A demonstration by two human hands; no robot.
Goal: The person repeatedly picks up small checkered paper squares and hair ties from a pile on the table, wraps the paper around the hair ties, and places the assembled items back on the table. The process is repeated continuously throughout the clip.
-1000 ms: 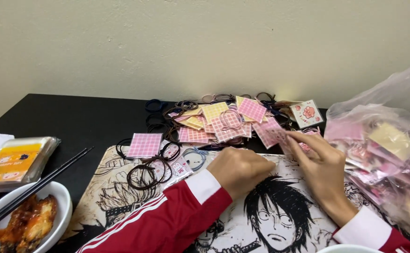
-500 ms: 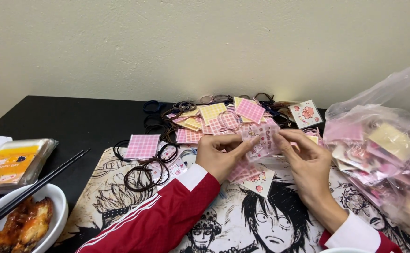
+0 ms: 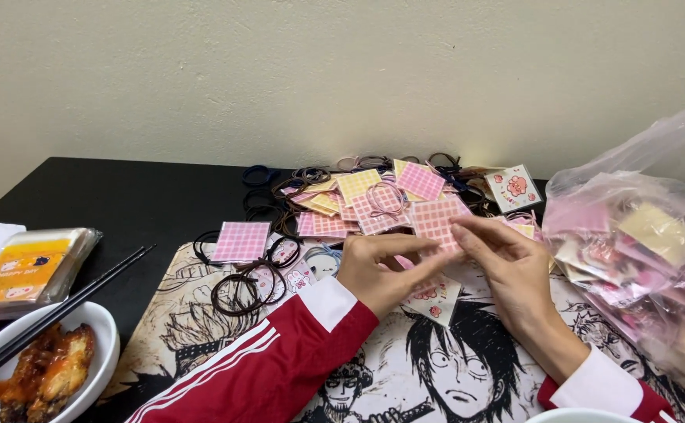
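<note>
Above the printed cartoon mat [image 3: 201,329], near the middle of the black table [image 3: 108,196], both hands meet on one pink checked card [image 3: 435,219]. The left hand [image 3: 378,270], coming out of a red sleeve with white stripes [image 3: 256,368], pinches the card's near edge between thumb and curled fingers, and the right hand [image 3: 511,270] holds its right side with thumb and forefinger closed on it, the other fingers loosely bent. The card is lifted just off the mat, tilted toward the camera. Just beyond it lies a heap of pink and yellow checked cards [image 3: 366,196], mixed with dark hair ties [image 3: 280,204]. One more pink card [image 3: 241,240] lies alone to the left, beside a bundle of hair ties [image 3: 241,286]. Under the hands rests a small white packet with pink prints [image 3: 432,301]. At far right sits a clear plastic bag [image 3: 640,258] full of packets. At near left stand a white bowl of food [image 3: 45,368] with black chopsticks [image 3: 61,301] across it and a yellow packet [image 3: 25,266].
</note>
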